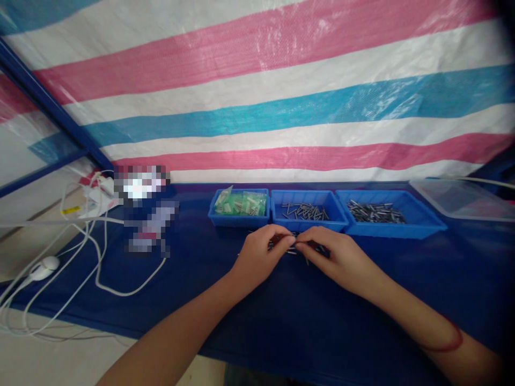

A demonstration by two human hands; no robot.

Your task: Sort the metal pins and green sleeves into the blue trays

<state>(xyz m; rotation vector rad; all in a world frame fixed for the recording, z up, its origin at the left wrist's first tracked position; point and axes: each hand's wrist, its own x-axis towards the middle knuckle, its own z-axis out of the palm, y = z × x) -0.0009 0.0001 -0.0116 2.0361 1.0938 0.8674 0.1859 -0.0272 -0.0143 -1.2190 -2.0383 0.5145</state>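
My left hand and my right hand meet fingertip to fingertip over the blue tabletop, just in front of the bins. Each pinches thumb against forefinger. Whatever sits between the fingertips is too small and too covered to name. Several thin metal pins lie loose on the table beneath and behind my fingers, partly hidden. Beyond them stands the middle blue bin with a pile of similar metal pins inside.
Left of it, a blue bin holds green-tinted plastic packets. The right bin contains more metal pieces. A clear plastic lid lies at far right. White cables tangle across the table's left side.
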